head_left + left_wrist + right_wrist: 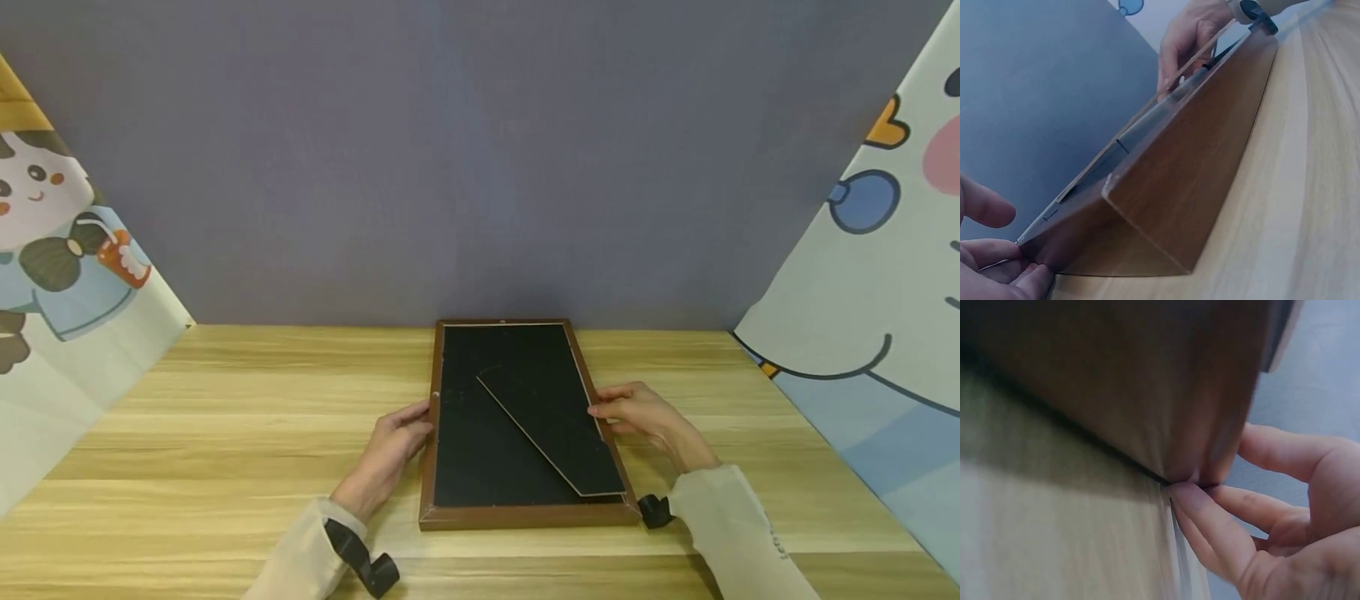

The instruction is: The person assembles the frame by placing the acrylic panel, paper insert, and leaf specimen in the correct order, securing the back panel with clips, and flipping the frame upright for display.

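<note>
A brown picture frame (429,467) lies with its black backing board (465,450) facing up. Attached over the board is a black easel stand (555,433), slanting toward the lower right corner. At the left side my left hand (386,450) holds the frame's edge, fingertips at its lower side; in the left wrist view the thumb (988,203) is just off the upper edge. My right hand (648,417) grips the right side, thumb on top and fingers at the bottom edge, as the right wrist view shows.
The frame is on a wood-grain table (225,442), its far end close to a grey-blue back wall (487,167). Cartoon-printed panels stand at the left (67,350) and right (847,317). Each wrist wears a black camera mount.
</note>
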The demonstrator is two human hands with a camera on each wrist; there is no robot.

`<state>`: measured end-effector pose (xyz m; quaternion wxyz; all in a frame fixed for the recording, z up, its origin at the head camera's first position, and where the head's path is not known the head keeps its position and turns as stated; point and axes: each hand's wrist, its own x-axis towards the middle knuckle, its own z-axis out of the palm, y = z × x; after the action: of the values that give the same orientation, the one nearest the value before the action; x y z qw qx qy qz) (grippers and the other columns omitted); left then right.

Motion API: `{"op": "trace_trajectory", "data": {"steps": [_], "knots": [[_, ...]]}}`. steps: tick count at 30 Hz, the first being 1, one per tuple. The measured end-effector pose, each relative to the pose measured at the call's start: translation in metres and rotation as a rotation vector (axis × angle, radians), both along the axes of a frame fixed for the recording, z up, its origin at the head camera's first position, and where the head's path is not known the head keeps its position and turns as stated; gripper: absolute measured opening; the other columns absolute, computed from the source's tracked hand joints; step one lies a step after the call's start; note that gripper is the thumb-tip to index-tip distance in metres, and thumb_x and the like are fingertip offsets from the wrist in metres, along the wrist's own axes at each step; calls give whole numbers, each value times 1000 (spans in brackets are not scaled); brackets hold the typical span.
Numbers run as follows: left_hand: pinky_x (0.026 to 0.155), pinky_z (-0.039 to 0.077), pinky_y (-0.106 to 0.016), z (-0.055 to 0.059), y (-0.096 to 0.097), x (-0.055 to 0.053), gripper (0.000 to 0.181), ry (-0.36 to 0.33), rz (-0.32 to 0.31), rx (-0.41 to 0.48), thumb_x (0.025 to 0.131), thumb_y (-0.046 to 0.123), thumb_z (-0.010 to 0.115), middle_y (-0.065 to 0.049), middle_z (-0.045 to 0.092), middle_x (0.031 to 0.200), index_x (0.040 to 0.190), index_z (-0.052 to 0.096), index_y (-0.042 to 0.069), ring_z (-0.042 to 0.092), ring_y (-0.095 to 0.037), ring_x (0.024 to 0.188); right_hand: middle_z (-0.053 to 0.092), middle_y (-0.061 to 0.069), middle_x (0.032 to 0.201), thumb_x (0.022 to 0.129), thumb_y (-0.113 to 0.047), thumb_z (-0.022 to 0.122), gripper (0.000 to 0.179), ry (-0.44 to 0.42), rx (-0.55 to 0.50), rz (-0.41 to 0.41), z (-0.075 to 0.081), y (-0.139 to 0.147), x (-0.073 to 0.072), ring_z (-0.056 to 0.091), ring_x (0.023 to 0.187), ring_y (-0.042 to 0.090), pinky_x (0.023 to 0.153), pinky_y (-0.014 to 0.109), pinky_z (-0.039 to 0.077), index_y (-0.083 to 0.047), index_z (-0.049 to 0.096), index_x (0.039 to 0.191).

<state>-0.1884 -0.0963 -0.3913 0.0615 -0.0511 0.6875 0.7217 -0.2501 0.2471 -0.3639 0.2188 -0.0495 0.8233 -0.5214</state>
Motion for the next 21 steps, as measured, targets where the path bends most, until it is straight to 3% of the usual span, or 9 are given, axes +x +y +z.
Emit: {"op": "trace_trajectory", "data": {"steps": [3, 6, 9, 15, 21], "knots": [[105, 43, -40, 2, -1, 1, 45, 11, 14, -2, 92, -1, 48, -26, 48, 137, 137, 44, -7, 52, -29, 122, 24, 38, 146, 93, -11, 59, 65, 10, 0, 6, 2, 0, 0, 38, 130, 47, 101, 53, 44, 17, 25, 141], [92, 50, -27, 5, -1, 1, 45, 23, 30, -4, 91, -3, 50, -27, 50, 135, 136, 46, -6, 56, -22, 113, 26, 39, 144, 93, -9, 59, 64, 22, -3, 0, 3, 0, 1, 41, 128, 47, 99, 51, 46, 17, 26, 141], [81, 50, -20, 7, -1, 2, 48, 35, 42, -20, 88, -7, 53, -27, 51, 135, 136, 47, -5, 55, -24, 115, 29, 39, 143, 93, -9, 60, 63, 41, 1, -8, 3, 0, 2, 44, 126, 47, 96, 49, 48, 17, 28, 140], [88, 52, -23, 8, 0, 2, 53, 72, 87, -92, 79, -12, 60, -28, 52, 132, 131, 52, -7, 49, -37, 124, 30, 38, 142, 91, -9, 62, 64, 42, -4, -37, 6, -4, 4, 45, 125, 46, 96, 49, 49, 16, 30, 140], [81, 52, -18, 12, 0, 1, 47, 113, 152, -110, 80, -10, 63, -25, 57, 127, 126, 57, -4, 52, -35, 120, 32, 38, 141, 91, -10, 63, 65, 66, -18, -64, 11, -8, 6, 50, 122, 44, 93, 46, 51, 15, 30, 141]]}}
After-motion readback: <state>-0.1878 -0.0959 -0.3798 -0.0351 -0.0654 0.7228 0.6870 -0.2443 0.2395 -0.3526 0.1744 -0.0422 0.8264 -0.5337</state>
